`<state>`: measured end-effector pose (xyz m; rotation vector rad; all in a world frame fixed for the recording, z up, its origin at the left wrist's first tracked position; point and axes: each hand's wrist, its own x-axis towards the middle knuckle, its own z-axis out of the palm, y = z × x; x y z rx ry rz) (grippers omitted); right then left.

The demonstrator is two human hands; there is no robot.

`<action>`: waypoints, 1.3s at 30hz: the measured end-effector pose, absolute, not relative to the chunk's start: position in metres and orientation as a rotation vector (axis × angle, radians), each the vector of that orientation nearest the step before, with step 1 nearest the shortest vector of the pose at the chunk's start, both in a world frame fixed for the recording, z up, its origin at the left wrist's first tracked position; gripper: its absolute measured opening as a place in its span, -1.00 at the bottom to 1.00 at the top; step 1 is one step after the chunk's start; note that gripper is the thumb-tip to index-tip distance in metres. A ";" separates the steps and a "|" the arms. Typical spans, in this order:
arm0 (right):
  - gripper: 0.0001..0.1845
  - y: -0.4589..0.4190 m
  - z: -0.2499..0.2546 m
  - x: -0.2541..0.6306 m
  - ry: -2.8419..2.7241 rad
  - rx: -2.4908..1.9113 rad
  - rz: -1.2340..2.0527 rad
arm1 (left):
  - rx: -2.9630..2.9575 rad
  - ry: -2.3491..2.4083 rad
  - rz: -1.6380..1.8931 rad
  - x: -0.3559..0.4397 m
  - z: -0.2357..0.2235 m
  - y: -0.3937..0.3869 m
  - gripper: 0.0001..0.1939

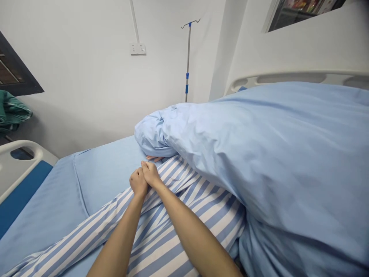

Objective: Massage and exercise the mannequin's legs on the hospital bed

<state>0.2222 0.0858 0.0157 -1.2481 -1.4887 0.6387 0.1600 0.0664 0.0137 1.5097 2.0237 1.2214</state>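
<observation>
The left hand (138,182) and the right hand (151,174) are seen curled and touching each other, laid on a striped patient gown (173,231); whether cloth is gripped cannot be told. A blue blanket (230,161) is lying just beside them.

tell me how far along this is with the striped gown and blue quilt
Done: the blue quilt already lies bunched on the right of the bed, beside the striped gown. In hand: the left hand and right hand press together above the gown. Left: other fingers show under the quilt's edge; how much remains cannot be told.
</observation>
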 end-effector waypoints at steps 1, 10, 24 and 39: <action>-0.54 0.086 0.015 0.222 -1.490 -1.253 0.643 | 1.538 2.051 1.192 0.160 0.012 0.066 -0.56; -0.59 0.086 0.044 0.228 -1.781 -1.512 0.487 | 1.625 2.225 1.020 0.162 0.015 0.061 -0.61; -0.56 0.093 0.025 0.252 -1.665 -1.248 0.668 | 1.714 2.122 1.072 0.168 0.028 0.060 -0.59; -0.66 0.107 0.019 0.254 -1.223 -1.081 0.871 | 1.552 2.074 1.217 0.198 0.018 0.083 -0.57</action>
